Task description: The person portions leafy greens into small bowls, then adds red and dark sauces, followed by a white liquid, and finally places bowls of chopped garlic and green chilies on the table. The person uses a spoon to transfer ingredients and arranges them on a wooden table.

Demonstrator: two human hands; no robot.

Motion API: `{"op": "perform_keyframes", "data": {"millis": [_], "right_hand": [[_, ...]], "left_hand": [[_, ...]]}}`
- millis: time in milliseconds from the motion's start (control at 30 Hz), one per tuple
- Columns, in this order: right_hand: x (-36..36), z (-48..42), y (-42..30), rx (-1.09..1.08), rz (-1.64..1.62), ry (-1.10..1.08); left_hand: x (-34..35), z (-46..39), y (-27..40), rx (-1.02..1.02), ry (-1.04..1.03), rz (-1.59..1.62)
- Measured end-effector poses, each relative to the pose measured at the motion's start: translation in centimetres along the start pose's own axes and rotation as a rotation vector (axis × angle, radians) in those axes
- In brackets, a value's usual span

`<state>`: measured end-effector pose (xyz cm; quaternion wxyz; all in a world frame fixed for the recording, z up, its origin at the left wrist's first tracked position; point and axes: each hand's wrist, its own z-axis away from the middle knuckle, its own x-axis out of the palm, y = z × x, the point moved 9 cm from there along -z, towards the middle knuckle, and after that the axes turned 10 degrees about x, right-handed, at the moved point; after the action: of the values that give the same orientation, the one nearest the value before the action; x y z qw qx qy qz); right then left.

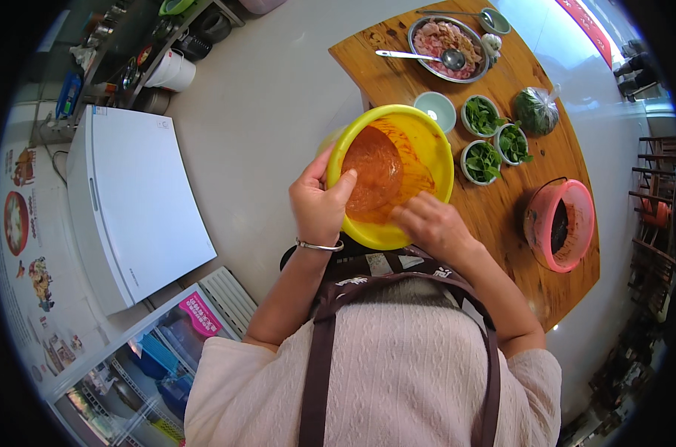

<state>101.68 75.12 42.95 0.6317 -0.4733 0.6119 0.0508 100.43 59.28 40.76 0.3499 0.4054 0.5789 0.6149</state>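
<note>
My left hand (322,202) grips a yellow plastic bucket (442,146), its thumb over the left rim and its fingers around the outside. The bucket is tilted with its mouth facing me. Inside is a smooth orange-brown paste or thick batter (374,167), and reddish-orange smears streak the bare wall to its right. My right hand (434,224) is at the near right part of the mouth, with curled fingers reaching over the rim. Its fingertips are blurred and partly hidden, so whether they hold anything is unclear.
On the wooden table (500,218) are a pale green bowl (435,110), several cups of green leaves (481,162), a bagged green bundle (536,110) and a pink bucket (580,223). A metal bowl of raw meat (434,39) holds a ladle (453,59). A white chest freezer (142,207) stands left.
</note>
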Motion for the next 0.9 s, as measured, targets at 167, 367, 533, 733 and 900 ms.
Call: {"op": "perform_keyframes", "data": {"millis": [167, 367, 533, 733, 900], "right_hand": [[-3.0, 1.7, 1.9, 0.116, 0.091, 0.159], [-0.4, 2.4, 3.7, 0.288, -0.128, 0.068], [-3.5, 4.9, 10.8, 0.755, -0.654, 0.229], [-3.9, 7.7, 14.5, 0.848, -0.889, 0.39], [-3.0, 9.1, 16.5, 0.905, -1.036, 0.476]], "left_hand": [[1.6, 2.0, -0.2, -0.007, 0.02, 0.019], [3.5, 2.2, -0.9, 0.021, -0.012, -0.031], [4.1, 1.4, -1.0, 0.008, -0.02, -0.023], [6.6, 0.0, -0.6, -0.016, -0.047, 0.045], [8.6, -0.6, -0.6, -0.028, -0.077, 0.046]]}}
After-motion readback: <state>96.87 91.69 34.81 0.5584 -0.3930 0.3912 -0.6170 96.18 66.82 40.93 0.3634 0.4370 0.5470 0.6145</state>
